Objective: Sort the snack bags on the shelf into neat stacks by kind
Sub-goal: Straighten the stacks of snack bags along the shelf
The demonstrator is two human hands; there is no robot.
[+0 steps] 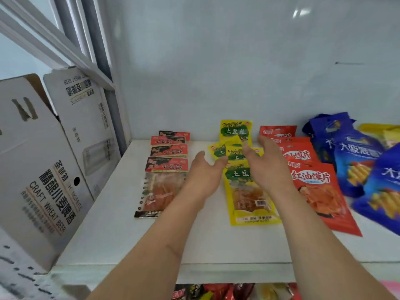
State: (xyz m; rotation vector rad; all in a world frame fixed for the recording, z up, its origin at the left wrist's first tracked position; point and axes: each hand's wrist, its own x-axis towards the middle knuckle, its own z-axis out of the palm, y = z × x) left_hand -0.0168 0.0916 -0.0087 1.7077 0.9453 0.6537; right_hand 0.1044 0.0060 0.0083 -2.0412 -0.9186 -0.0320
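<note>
The snack bags are shiny plastic: yellow bags point(249, 191), red bags point(320, 191) and blue bags point(357, 161). The shelf point(121, 239) is smooth, white and a bit glossy. The boxes point(43, 169) on the left are matt cardboard.

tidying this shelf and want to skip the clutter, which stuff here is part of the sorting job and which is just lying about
Part of the job:
- yellow bags, under both hands
- black-and-red bags, in a row
- red bags
- blue bags
- left hand and right hand, fingers straight over the yellow bags

Just lying about:
- beer cartons, left of the shelf
- packets on the lower shelf
</note>
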